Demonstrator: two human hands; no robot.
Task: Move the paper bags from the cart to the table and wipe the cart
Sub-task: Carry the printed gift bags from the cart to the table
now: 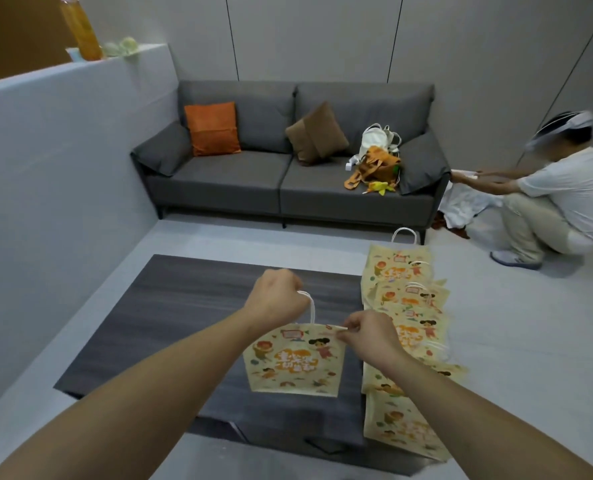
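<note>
Both hands [322, 317] gripping paper bag [293, 362]

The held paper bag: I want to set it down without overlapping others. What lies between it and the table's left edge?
In the head view, only bare dark tabletop lies left of the held paper bag; the other bags sit along the right.

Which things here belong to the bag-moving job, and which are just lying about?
Job:
paper bag, gripped by left hand and right hand
row of paper bags
dark table

Lying about:
sofa
orange cushion
brown cushion
cloth bags
</note>
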